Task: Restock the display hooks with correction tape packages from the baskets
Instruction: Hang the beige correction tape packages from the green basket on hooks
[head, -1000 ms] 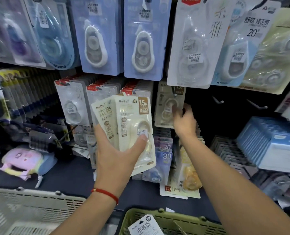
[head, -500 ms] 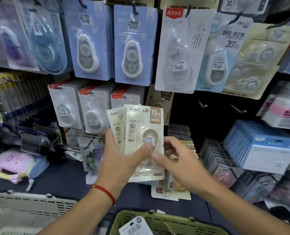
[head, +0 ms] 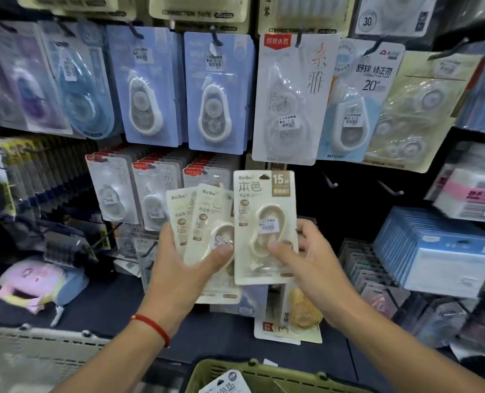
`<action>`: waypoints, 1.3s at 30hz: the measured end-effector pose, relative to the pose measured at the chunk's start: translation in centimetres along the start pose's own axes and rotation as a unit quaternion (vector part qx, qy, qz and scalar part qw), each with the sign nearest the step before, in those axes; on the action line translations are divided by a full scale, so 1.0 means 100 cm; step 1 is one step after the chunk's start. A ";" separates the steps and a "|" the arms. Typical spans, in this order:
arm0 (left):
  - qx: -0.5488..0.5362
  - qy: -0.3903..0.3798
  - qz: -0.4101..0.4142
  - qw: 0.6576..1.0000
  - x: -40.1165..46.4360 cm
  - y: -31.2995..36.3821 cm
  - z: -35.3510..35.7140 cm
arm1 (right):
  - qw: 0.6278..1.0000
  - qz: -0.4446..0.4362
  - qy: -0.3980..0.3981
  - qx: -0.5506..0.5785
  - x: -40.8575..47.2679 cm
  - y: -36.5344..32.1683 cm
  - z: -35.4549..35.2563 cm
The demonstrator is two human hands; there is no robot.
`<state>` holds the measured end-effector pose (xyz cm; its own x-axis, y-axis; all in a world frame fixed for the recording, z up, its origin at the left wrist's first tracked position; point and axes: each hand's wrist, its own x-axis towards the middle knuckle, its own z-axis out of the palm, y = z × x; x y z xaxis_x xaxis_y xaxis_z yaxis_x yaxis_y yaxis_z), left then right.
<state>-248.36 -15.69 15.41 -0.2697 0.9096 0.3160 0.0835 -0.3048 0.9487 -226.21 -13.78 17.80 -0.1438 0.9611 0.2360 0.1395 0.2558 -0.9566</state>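
Head view: the right hand (head: 309, 265) pinches one cream package (head: 265, 226), thumb on its blister at 11 o'clock from the palm. The left hand (head: 187, 268) grips the fanned stack (head: 204, 222) at 9 o'clock of it.

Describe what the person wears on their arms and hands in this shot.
Both forearms are bare, with no sleeves in view and no gloves on either hand. The left hand has a thin red cord bracelet around its wrist. The right hand and its wrist carry nothing: no watch or band shows. No rings are visible on the fingers that show.
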 end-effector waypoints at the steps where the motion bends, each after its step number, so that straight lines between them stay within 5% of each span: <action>1: 0.021 0.021 0.006 1.000 0.001 0.000 -0.002 | 1.000 -0.012 0.006 -0.008 0.002 -0.001 -0.002; 7: 0.059 0.104 0.017 0.993 0.001 0.003 -0.008 | 0.999 -0.014 0.029 -0.021 0.016 0.000 -0.007; 17: 0.049 0.110 0.026 0.992 -0.001 0.009 -0.005 | 0.991 -0.015 0.122 -0.052 0.011 0.028 0.010; 33: 0.022 0.085 0.019 0.996 -0.002 0.005 0.001 | 0.931 0.152 0.242 -0.228 0.140 0.069 0.020; 35: 0.014 0.080 0.015 0.997 -0.002 0.005 0.000 | 0.950 0.107 0.213 -0.199 0.115 0.065 0.014; 39: 0.013 0.064 -0.002 0.998 -0.003 0.005 0.005 | 0.998 0.040 0.005 -0.047 0.045 0.036 0.010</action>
<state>-247.79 -15.97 15.82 -0.3909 0.8667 0.3097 0.1065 -0.2916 0.9506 -227.34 -8.66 15.27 -0.1182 0.9797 0.1621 0.2409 0.1867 -0.9524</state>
